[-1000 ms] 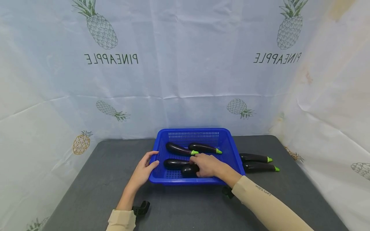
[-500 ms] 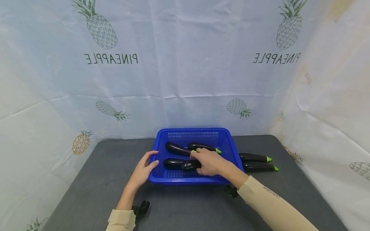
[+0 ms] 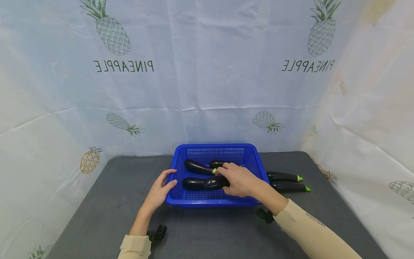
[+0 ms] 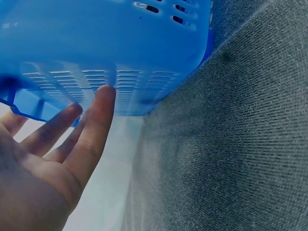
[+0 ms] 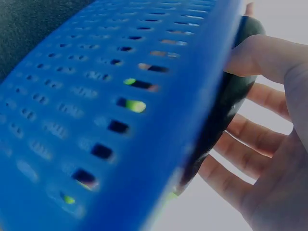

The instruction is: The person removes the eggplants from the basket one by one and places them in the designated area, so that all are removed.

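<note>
Pale cloth (image 3: 223, 86) hangs at the back and sides, with pineapples (image 3: 113, 34) drawn on it. Low in the middle of the frame, the right hand (image 3: 239, 180) holds a dark eggplant (image 3: 216, 182) between its thumb and fingers, within the edges of the blue basket (image 3: 213, 202). I cannot tell how high it is off the basket floor. The left hand (image 3: 161, 187) is loose, its fairly straight fingers resting against the left side of the basket.

To set the eggplant down well, go slow and soft, as the shiny skin may slip. Its left end comes up against a second eggplant (image 3: 193, 183), so a small shift right could stop a bump. The left hand could stop the basket from sliding.

Higher in the basket lie a third eggplant (image 3: 198, 167) and a fourth eggplant (image 3: 218, 163), partly hidden by the right hand. Two outside eggplants (image 3: 288, 186) lie right of the basket, green tips to the right.

Under it all is a dark gray table (image 3: 93, 223) that looks rough up close. Words (image 3: 123, 66) on the cloth read backward.
</note>
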A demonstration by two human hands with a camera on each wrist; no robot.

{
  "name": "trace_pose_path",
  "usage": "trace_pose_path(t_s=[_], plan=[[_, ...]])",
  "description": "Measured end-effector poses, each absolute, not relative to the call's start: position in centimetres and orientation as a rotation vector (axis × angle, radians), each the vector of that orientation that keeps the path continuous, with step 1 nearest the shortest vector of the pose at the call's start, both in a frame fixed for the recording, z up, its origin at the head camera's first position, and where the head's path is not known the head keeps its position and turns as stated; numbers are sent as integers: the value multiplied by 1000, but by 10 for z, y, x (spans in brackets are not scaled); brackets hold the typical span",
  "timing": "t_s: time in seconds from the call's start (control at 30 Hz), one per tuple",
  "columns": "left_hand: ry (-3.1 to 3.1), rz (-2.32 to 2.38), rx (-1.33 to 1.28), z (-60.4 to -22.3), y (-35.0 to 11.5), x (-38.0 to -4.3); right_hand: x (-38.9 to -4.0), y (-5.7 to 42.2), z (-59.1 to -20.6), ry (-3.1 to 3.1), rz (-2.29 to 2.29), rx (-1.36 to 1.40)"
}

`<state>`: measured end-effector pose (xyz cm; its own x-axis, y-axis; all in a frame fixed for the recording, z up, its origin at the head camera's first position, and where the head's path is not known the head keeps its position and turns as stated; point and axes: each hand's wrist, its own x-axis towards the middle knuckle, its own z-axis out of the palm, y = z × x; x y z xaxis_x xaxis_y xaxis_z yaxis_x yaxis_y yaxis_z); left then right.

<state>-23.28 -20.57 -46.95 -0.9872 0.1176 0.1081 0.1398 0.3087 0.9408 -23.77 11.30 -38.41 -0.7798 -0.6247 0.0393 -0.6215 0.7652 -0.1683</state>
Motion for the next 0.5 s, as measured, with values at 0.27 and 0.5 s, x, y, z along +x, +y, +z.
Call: trace_pose_path(t_s=[0.27,0.5], plan=[[-2528,-1819,-246,-470,-206,-232,-229,122,-370,2971,-304,-1074],[-2528,-1822,-245,-469,-206,-233,-220,136,-360,3010,-307,-1120]])
